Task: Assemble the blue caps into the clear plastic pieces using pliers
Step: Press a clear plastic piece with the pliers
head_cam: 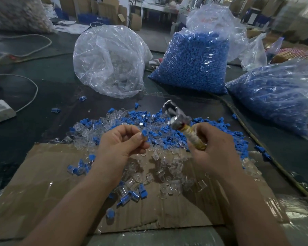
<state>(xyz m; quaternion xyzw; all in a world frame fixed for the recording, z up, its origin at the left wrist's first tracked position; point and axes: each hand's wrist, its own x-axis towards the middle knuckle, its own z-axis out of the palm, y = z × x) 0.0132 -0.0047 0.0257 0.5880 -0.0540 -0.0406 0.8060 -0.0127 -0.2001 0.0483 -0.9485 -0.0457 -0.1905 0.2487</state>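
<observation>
The dark desk [43, 89] is filling the whole frame, and a taped cardboard sheet [48, 174] is lying across its lower half. Up top, three bags are standing in a row: a clear bag [108, 61] left of centre, a packed bag of caps [194, 64] in the middle and a second cap bag [274, 96] slumping at the right edge. Mid-frame, a loose pile [124, 118] of blue caps and clear pieces [169, 174] is spilling from the desk onto the cardboard.

Both hands are hovering just over that pile. The left hand [117, 144] is pinching a single blue cap [144, 134] between thumb and fingertips, right at the centre of the frame. The right hand [215, 150] is gripping the pliers [178, 119] by their tape-wrapped handle, with the metal head pointing up and to the left, just beside the cap. The head is coming through blurred, so I cannot tell how it is standing.
</observation>
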